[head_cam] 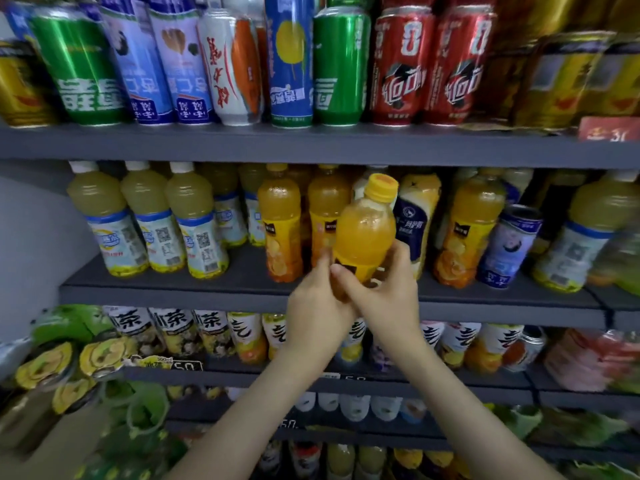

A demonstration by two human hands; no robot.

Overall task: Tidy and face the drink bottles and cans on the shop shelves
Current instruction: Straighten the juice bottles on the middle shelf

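An orange juice bottle [367, 233] with a yellow cap is held in front of the middle shelf [173, 289], tilted slightly right. My right hand [388, 289] grips its lower label from the right and front. My left hand [317, 306] holds the bottle's base from the left, its fingers blurred. Two more orange juice bottles [280, 230] stand on the shelf just behind and to the left, and another orange juice bottle [467, 233] stands to the right.
Pale yellow drink bottles [145, 223] line the middle shelf's left side. A navy and white bottle [415, 220] stands right behind the held one. Cans [343, 67] fill the top shelf. Tea bottles [207, 330] fill the shelf below. A blue can [509, 247] stands at right.
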